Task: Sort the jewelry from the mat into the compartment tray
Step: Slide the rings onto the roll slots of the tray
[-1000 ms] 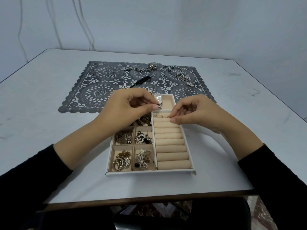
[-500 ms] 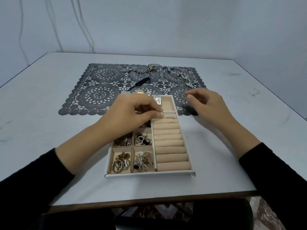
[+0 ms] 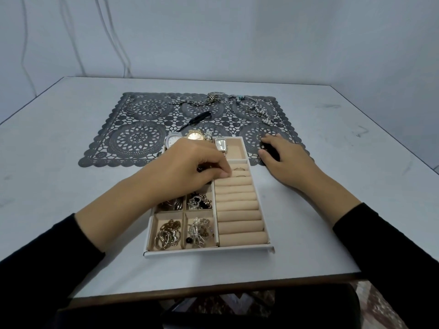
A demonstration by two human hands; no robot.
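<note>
Two hands are in view over a white table (image 3: 71, 186). Left hand (image 3: 190, 167) lies over the 10 o'clock part of the compartment tray (image 3: 206, 252), fingers curled, thumb and forefinger tips together at the left end of the farthest ring rolls (image 3: 240, 210); cannot tell if they pinch anything. One ring (image 3: 240, 169) sits in the slot just at 3 o'clock of those fingertips. Right hand (image 3: 282, 155) is at 2 o'clock of the tray, on the mat (image 3: 142, 138) at its near right corner, fingers loosely arched, tips touching the mat, thumb and forefinger apart, nothing seen held. Both arms wear black sleeves. Three watches (image 3: 196, 135) stand at the tray's 11 o'clock end, partly behind the left hand. Near-left compartments hold a ring pile (image 3: 166, 236) and silver pieces (image 3: 198, 232); two compartments above them hold more jewelry, partly hidden by the left wrist. Mat lies at 12 o'clock of the tray, touching or under its far end. On the mat: small rings (image 3: 155, 110) at 11 o'clock, chains (image 3: 209, 99) at 12 o'clock, beaded pieces (image 3: 261, 112) at 1 o'clock, a black item (image 3: 197, 118) near centre.
</note>
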